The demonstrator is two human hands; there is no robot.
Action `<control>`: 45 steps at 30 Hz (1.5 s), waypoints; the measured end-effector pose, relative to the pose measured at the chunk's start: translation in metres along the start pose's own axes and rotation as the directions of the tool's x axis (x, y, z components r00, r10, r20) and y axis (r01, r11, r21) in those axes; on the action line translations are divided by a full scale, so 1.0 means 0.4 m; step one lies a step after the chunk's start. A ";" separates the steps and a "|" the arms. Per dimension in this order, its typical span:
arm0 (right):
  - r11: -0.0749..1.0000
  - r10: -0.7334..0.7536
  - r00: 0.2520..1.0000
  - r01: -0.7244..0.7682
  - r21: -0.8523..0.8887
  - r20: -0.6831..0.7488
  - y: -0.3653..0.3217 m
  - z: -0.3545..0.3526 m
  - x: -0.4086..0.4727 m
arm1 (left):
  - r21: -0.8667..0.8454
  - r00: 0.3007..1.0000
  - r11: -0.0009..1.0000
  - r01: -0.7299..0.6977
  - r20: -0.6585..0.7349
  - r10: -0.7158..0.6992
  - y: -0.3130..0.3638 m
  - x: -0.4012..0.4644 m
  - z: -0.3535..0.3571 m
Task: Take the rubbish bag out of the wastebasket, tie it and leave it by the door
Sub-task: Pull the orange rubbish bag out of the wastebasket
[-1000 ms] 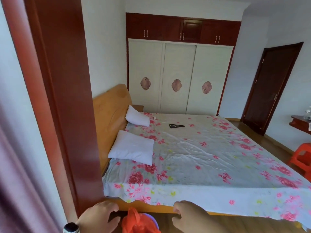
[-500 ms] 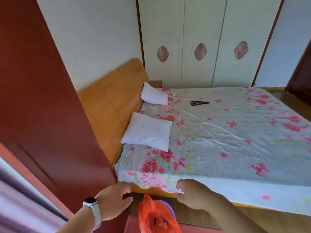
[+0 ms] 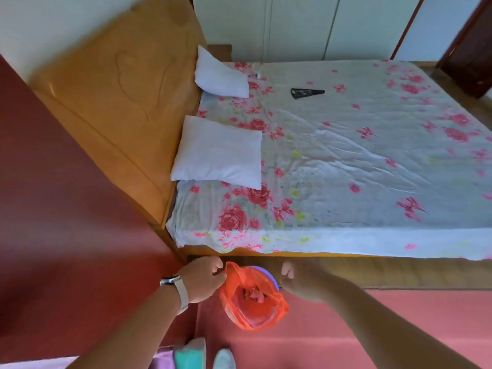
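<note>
Orange rubbish bag (image 3: 253,296) sits lower centre, still lining the purple wastebasket (image 3: 269,273). We pinch its left rim with left hand (image 3: 203,279); right hand (image 3: 300,279) is curled at the right edge, grip unclear. Likely readying a lift-out. Bed (image 3: 346,161) crowds close above; dark red panel (image 3: 66,209) hems the left.

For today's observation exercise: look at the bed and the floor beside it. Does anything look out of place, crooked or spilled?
One thing stands out: a dark, wedge-shaped object lies alone on the flowered sheet, and I cannot tell what it is. The nearer pillow sits slightly askew and the sheet is wrinkled. Nothing has spilled around the orange bag in its basket.
</note>
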State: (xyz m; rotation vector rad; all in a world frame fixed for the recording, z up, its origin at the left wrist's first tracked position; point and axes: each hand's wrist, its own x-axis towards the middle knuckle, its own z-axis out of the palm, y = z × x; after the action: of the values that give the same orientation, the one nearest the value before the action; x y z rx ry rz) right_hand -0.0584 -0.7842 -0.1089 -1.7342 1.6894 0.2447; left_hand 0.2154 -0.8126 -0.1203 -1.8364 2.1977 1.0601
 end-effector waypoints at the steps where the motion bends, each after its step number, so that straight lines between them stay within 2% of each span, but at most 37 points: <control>1: 1.000 0.022 1.000 -0.022 0.012 -0.001 -0.009 0.010 0.024 | -0.010 1.000 1.000 -0.001 0.022 0.001 -0.018 0.031 0.003; 8: 0.982 0.133 0.991 -0.135 0.131 0.024 -0.002 0.110 0.159 | -0.140 0.989 0.984 0.115 0.108 -0.100 -0.129 0.207 0.093; 14: 0.952 0.181 0.982 -0.190 0.241 0.058 0.078 0.222 0.317 | -0.252 0.961 0.927 0.277 0.067 -0.268 -0.197 0.361 0.224; 23: 0.916 0.260 0.955 -0.290 0.279 0.139 0.237 0.483 0.579 | -0.228 0.925 0.901 0.368 0.189 -0.330 -0.292 0.582 0.503; 28: 0.902 0.320 0.929 -0.359 0.240 0.186 0.324 0.617 0.680 | -0.131 0.905 0.907 0.400 0.215 -0.368 -0.370 0.697 0.649; 30: 0.896 0.341 0.915 -0.386 0.222 0.214 0.352 0.670 0.720 | -0.125 0.897 0.896 0.427 0.182 -0.403 -0.398 0.733 0.702; 34: 0.881 0.367 0.896 -0.420 0.215 0.250 0.396 0.774 0.781 | -0.201 0.871 0.853 0.482 0.008 -0.490 -0.447 0.781 0.793; 36: 0.879 0.388 0.888 -0.437 0.190 0.247 0.414 0.822 0.809 | -0.242 0.850 0.827 0.507 -0.018 -0.526 -0.476 0.801 0.836; 39: 0.866 0.429 0.868 -0.474 0.162 0.249 0.432 0.880 0.846 | -0.223 0.831 0.804 0.551 0.065 -0.552 -0.520 0.823 0.900; 42: 0.851 0.470 0.848 -0.509 0.128 0.247 0.454 0.927 0.874 | -0.103 0.817 0.815 0.570 0.179 -0.548 -0.552 0.837 0.943; 45: 0.828 0.520 0.820 -0.552 0.092 0.240 0.485 0.952 0.885 | -0.018 0.835 0.845 0.535 0.162 -0.525 -0.577 0.850 0.958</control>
State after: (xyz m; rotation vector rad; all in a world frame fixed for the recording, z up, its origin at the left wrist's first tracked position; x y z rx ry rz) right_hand -0.0687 -0.8288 -0.6619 -1.0381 1.9506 0.5127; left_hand 0.1928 -0.8931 -0.6759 -2.1246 1.4405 1.0995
